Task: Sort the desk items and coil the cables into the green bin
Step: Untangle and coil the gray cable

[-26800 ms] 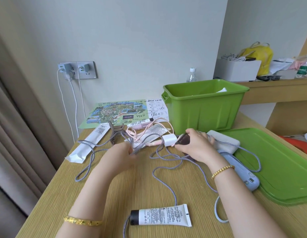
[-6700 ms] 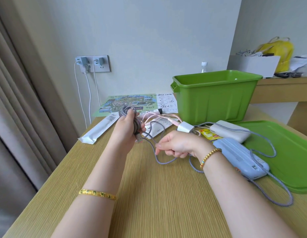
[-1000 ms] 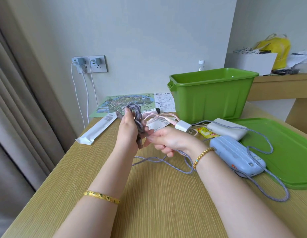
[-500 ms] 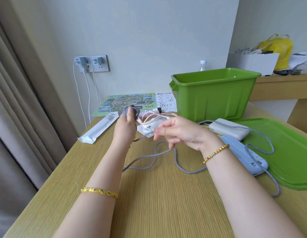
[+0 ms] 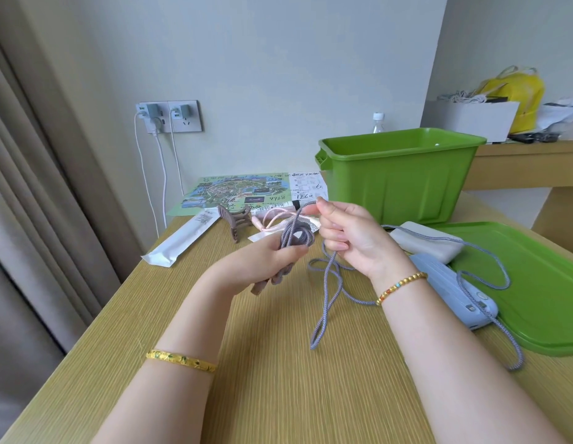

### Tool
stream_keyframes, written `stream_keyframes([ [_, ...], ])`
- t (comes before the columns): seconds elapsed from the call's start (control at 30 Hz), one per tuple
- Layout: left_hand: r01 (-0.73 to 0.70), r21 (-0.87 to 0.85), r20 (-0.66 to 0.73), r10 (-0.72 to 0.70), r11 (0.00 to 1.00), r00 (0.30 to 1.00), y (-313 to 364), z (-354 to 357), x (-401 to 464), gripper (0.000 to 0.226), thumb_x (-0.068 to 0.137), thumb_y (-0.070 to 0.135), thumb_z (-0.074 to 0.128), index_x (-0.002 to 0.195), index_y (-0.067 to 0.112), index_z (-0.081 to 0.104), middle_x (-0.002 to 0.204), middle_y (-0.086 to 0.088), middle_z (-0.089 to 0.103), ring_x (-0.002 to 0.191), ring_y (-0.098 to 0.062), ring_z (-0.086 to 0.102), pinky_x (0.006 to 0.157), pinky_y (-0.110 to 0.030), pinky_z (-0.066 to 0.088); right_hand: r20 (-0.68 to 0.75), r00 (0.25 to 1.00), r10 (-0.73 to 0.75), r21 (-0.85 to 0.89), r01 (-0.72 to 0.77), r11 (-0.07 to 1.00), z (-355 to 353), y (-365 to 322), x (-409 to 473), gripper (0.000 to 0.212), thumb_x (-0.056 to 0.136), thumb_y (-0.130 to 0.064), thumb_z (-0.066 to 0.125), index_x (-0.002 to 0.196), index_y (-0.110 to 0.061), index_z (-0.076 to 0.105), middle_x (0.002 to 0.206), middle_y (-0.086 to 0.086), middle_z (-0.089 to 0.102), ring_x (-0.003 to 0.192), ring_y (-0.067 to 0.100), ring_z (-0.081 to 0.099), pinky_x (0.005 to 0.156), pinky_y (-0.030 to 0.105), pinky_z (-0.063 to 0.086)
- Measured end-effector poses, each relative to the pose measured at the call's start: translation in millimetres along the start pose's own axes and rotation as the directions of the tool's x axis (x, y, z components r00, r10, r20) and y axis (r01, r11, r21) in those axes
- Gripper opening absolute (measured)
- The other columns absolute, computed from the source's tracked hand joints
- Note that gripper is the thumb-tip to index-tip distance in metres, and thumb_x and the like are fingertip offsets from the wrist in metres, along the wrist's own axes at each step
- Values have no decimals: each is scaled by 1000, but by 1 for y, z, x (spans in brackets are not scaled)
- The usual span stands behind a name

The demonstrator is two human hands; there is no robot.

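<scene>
Left hand (image 5: 272, 257) grip around cable coil (image 5: 294, 238), right hand (image 5: 352, 235) pinching strand above

The table (image 5: 278, 395) has a light wood-grain top. Against the wall lie a printed map (image 5: 237, 192) and a white sleeve packet (image 5: 182, 240). Beside them rest a brown hair clip (image 5: 235, 221) and a pink cable (image 5: 272, 219). The green bin (image 5: 397, 177) stands at the far right; its lid (image 5: 541, 283) lies flat nearby. A white power bank (image 5: 429, 245) touches a blue power bank (image 5: 455, 293).
</scene>
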State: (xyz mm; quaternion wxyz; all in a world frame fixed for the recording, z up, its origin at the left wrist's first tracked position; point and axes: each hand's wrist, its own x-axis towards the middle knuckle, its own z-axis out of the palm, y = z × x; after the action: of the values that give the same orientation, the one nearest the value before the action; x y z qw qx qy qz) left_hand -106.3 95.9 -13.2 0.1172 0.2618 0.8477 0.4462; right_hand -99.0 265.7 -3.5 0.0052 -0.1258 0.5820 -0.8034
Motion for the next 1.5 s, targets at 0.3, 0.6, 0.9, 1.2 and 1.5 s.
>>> stream_keyframes([
  [0.3,-60,-82,-173,45,995,984,5,6,3,35,99,25,33,76,7,53,55,-5,49,45,-19,43,55,-30,37,-10,997,72,-207,-72,976,2,2,-1,20,94,-25,50,80,-19,63,55,-8,30,41,1,24,33,12,14],
  [0.6,-126,-215,-234,74,968,969,5,6,5,22,100,23,39,84,21,54,66,-2,64,42,-8,52,39,-17,40,107,991,76,-381,-29,924,3,3,-3,8,91,-18,55,85,-20,60,52,-15,43,42,0,24,34,11,16],
  [0.9,-106,-126,-294,65,986,954,2,-2,7,41,100,28,34,67,9,49,45,-2,50,38,-16,37,45,-23,35,-179,981,-73,-183,40,982,2,0,2,14,93,-12,52,78,-11,53,49,-8,31,33,-1,21,30,12,14],
  [1.2,-118,-255,-378,13,960,926,1,-7,7,45,100,39,32,72,10,53,44,6,53,39,-10,42,42,-17,37,-287,958,-22,-280,-61,958,-5,0,3,20,93,-18,53,77,-7,57,34,-14,30,30,0,20,31,14,15],
  [1.5,-164,-718,-511,-351,677,785,-11,-5,20,40,97,48,32,93,17,59,85,-5,75,77,-22,72,74,-36,58,8,965,262,-535,-217,816,20,23,1,32,98,-31,42,78,-11,58,48,-7,25,31,2,22,32,14,22],
])
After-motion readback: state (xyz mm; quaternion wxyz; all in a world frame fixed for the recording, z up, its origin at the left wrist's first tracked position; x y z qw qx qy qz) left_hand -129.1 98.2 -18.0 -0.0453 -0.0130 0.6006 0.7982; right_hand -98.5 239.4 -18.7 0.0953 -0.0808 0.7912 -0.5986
